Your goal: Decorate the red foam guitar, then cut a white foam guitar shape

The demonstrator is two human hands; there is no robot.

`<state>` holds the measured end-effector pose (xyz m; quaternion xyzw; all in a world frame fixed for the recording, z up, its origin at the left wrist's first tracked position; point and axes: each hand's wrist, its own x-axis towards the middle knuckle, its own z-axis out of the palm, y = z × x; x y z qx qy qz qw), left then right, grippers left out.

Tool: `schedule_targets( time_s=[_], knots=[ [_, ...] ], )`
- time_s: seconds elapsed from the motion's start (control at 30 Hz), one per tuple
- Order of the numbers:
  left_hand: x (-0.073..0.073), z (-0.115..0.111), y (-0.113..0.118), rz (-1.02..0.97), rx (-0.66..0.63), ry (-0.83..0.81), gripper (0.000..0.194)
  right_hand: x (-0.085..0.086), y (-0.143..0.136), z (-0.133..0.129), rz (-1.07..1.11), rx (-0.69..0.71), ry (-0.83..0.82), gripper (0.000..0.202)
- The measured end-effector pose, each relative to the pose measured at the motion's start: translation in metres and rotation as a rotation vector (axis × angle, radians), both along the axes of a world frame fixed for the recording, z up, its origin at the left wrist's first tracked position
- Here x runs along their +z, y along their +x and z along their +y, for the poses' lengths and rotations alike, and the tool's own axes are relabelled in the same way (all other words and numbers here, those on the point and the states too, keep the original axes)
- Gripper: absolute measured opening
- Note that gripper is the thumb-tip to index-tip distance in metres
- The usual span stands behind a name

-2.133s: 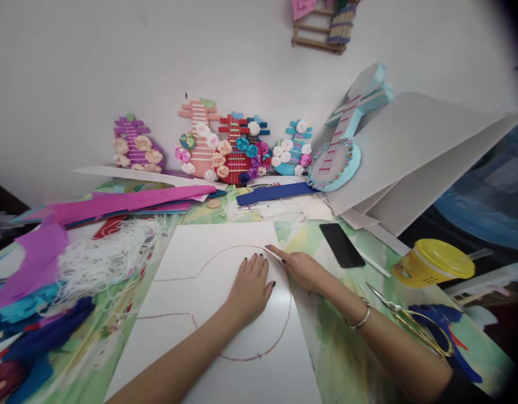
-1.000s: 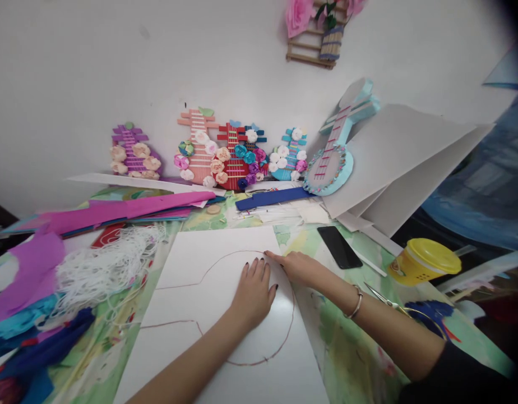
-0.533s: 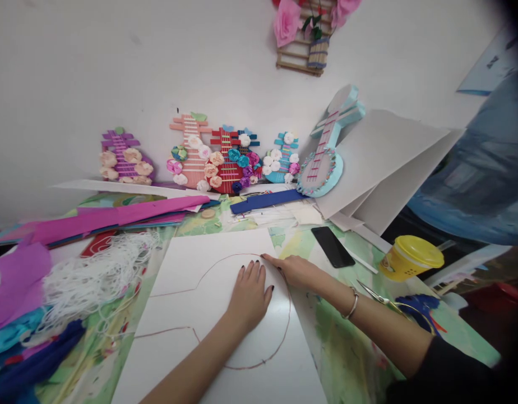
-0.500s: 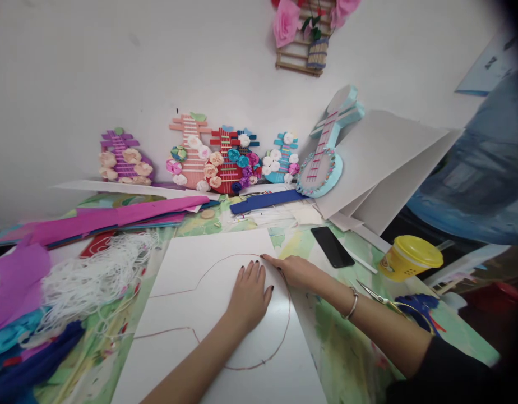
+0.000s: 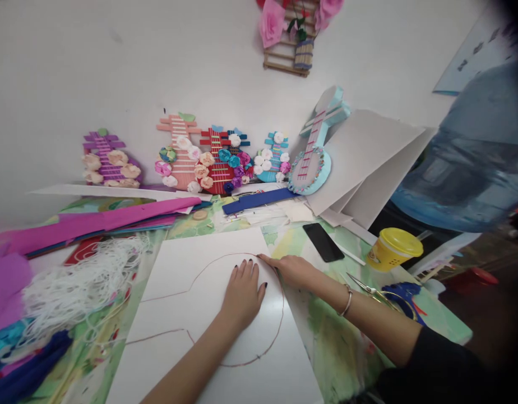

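A large white board (image 5: 158, 370) lies on the table, with a reddish-brown outline (image 5: 283, 314) of a rounded body and a neck on it. Inside the curve, my left hand (image 5: 242, 292) rests flat on the board, fingers spread and holding nothing. My right hand (image 5: 295, 270) is at the upper right of the curve, its index fingertip touching the line near the board's edge. The other fingers of that hand are curled under, and nothing shows in them. A bracelet circles the right wrist.
Scissors (image 5: 370, 290), a black phone (image 5: 323, 242) and a yellow-lidded tub (image 5: 394, 248) are on the right. White string (image 5: 82, 280) and pink paper (image 5: 103, 221) lie left. Decorated paper instruments (image 5: 219, 163) stand along the wall, beside leaning grey boards (image 5: 364, 157).
The whole view has shifted slightly, so most things appear further left. Both hands keep nearly the same places on the board, the right index fingertip still at the line.
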<state>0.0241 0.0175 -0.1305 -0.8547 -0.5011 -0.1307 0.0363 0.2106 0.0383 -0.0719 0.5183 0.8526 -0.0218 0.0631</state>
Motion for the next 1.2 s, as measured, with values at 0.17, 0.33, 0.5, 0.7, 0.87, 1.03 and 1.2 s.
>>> schedule_targets(
  time_s=[0.17, 0.33, 0.5, 0.7, 0.87, 1.03, 1.2],
  knots=[
    [0.001, 0.000, 0.000, 0.001, 0.000, 0.018, 0.049, 0.001, 0.002, -0.005, -0.013, -0.014, 0.008, 0.065],
    [0.003, -0.002, 0.001, 0.004, 0.005, 0.003, 0.049, 0.002, 0.003, -0.009, -0.010, -0.025, 0.011, 0.067],
    [0.003, -0.002, 0.000, -0.017, 0.002, 0.010, 0.048, 0.002, 0.005, -0.011, -0.023, -0.043, -0.019, 0.067],
    [0.003, -0.002, 0.001, -0.008, 0.001, 0.007, 0.048, 0.001, 0.005, -0.013, -0.005, -0.075, -0.049, 0.067],
    [0.003, -0.002, 0.001, -0.003, 0.002, 0.010, 0.048, -0.001, 0.000, -0.017, 0.015, -0.114, -0.064, 0.069],
    [0.002, -0.002, 0.003, -0.016, 0.014, 0.021, 0.047, -0.002, -0.002, -0.020, 0.055, -0.140, -0.067, 0.069],
    [0.003, -0.003, 0.004, -0.026, 0.017, 0.014, 0.046, -0.007, 0.001, -0.023, 0.078, -0.187, -0.094, 0.074]
  ],
)
